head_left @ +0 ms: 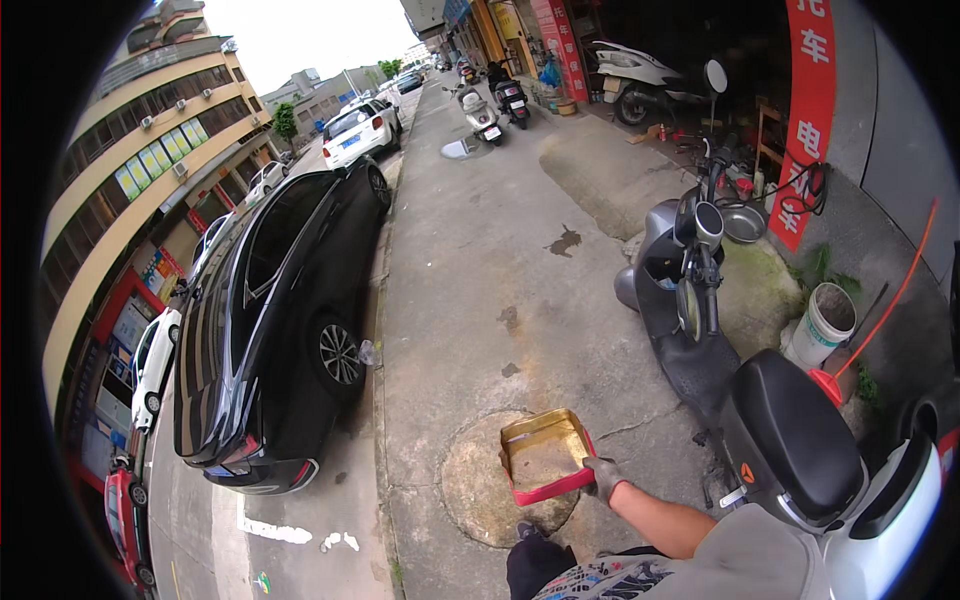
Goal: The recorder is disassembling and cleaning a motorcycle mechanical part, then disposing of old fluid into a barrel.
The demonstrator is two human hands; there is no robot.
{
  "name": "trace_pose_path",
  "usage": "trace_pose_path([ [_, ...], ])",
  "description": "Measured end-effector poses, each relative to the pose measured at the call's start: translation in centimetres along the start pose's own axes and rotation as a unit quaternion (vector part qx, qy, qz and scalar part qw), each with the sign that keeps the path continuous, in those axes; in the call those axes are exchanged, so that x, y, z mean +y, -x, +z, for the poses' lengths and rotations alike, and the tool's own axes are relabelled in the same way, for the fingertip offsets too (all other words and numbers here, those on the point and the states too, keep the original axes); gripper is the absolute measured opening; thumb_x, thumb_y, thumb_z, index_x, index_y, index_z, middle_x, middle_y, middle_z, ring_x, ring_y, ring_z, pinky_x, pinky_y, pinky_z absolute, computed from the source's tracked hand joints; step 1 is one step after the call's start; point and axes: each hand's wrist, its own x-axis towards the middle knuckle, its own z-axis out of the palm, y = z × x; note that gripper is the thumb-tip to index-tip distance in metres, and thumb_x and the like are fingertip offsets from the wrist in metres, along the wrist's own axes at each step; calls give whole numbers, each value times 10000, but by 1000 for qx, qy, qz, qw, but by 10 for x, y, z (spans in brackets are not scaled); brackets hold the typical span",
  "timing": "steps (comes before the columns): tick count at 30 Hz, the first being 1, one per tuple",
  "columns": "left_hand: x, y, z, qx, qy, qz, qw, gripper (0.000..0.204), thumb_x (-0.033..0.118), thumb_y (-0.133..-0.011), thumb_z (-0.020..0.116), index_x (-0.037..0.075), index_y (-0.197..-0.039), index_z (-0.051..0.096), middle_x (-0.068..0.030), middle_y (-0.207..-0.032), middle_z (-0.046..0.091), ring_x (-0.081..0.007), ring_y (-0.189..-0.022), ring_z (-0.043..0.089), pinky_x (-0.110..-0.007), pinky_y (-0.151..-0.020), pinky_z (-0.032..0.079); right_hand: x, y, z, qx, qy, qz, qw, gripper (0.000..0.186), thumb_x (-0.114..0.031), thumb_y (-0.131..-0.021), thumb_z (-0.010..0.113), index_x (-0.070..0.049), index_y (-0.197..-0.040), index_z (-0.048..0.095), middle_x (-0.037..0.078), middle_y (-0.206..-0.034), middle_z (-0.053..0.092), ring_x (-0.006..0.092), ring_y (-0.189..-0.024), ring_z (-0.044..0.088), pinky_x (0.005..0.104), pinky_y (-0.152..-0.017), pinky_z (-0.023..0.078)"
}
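My right hand (605, 478), in a dark grey glove, grips a shallow red rectangular box (553, 487) by its right-hand corner. The box has a gold inside and a stained, brownish bottom. It is held out in front of my body, above a round concrete patch (465, 490) in the pavement, with its open side up. The fingers under and behind the box wall are partly hidden. My left hand is out of the picture. One shoe (527, 530) shows just below the box.
A black car (270, 290) is parked along the kerb on the left. Close on my right stand a grey scooter (690, 370) with a black seat and a white scooter (880, 540). A white bucket (825, 320) and a red-handled dustpan (828, 385) are by the wall. More scooters (480, 110) stand farther ahead.
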Motion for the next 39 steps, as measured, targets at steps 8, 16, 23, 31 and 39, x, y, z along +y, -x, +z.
trace_pose_path([
  [8, 227, -292, -177, -62, 49, -58, 995, 190, 174, -894, 490, 53, -979, 611, -156, -785, 623, -263, -644, 576, -388, -536, 442, -113, -158, 96, 86, -115, -21, 989, 220, -200, -884, 563, -19, -1009, 565, 101, -765, 608, 218, -522, 578, 338, -419, 474],
  [16, 591, -491, -237, 19, 110, 89, 990, 203, 118, -918, 491, 64, -1102, 561, -108, -750, 627, -205, -511, 572, -343, -397, 422, -261, -242, 157, 111, -254, -99, 956, 201, -174, -909, 491, -37, -1043, 548, 80, -763, 592, 202, -582, 593, 298, -443, 467],
  [23, 858, -590, -160, -59, 15, 153, 986, 241, 138, -954, 498, 96, -1185, 555, -82, -868, 664, -183, -621, 624, -319, -456, 450, -363, -446, 158, 170, -396, -79, 899, 244, -155, -921, 455, -60, -1138, 513, 96, -851, 623, 223, -660, 639, 362, -500, 556],
  [31, 884, -684, -105, -237, 14, 141, 961, 328, 444, -913, 562, 128, -930, 648, -42, -724, 624, -128, -599, 558, -310, -477, 422, -613, -570, 202, 149, -329, -110, 926, 150, -182, -893, 540, -57, -975, 536, 85, -761, 592, 205, -582, 601, 306, -437, 501],
  [39, 1111, -853, -21, -241, -105, 33, 964, 328, 365, -885, 485, 63, -933, 602, -90, -699, 621, -200, -552, 567, -334, -476, 452, -803, -736, 158, 227, -355, -162, 892, 148, -183, -869, 578, -60, -951, 589, 86, -713, 599, 204, -517, 577, 310, -419, 473],
])
